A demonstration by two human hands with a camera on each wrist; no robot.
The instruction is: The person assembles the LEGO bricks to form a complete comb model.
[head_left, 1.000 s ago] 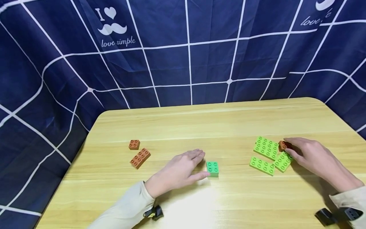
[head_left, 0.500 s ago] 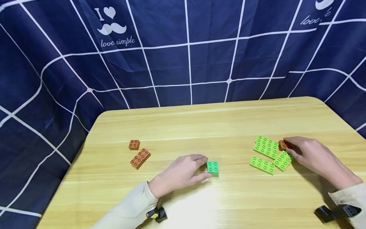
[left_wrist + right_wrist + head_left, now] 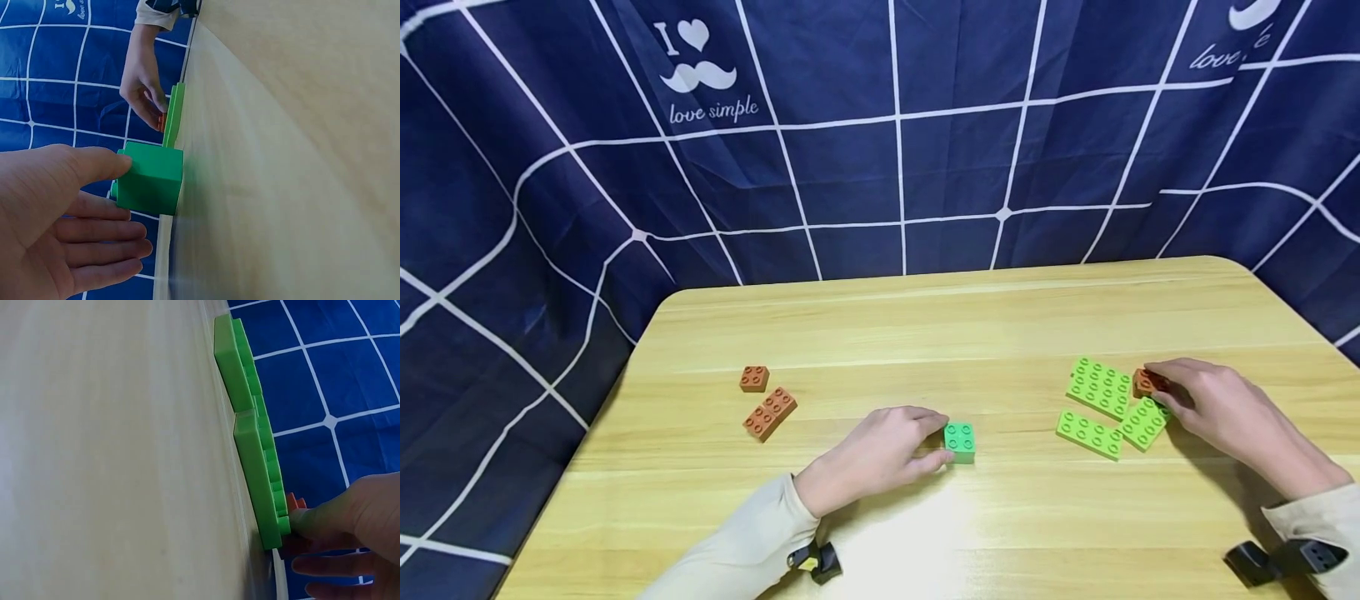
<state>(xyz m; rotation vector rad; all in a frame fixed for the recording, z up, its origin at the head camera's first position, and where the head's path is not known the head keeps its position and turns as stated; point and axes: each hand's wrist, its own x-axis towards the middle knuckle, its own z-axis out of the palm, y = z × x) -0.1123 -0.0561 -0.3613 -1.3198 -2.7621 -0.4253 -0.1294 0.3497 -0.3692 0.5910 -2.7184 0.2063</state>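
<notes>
My left hand (image 3: 880,454) pinches a green 2x2 toy building brick (image 3: 959,442) between thumb and index finger at its left side. In the left wrist view the thumb lies on the green brick (image 3: 150,178) while the other fingers extend below. At the right, my right hand (image 3: 1221,408) holds a reddish-brown toy brick (image 3: 1144,382) by its edges, and the fingers cover much of it. Beside that brick lie a large lime-green plate (image 3: 1099,387), a smaller lime plate (image 3: 1145,423) under the thumb side, and another narrow lime plate (image 3: 1088,435).
Toward the left of the wooden table (image 3: 880,333) lie a small reddish-brown brick (image 3: 754,379) and a longer stretch of reddish-brown bricks (image 3: 771,414). Behind the table hangs a dark blue curtain (image 3: 835,175) with white lines.
My left hand has shifted slightly right and nearer, its index finger and thumb closing onto the green brick. The right hand has stayed at the reddish-brown brick.
</notes>
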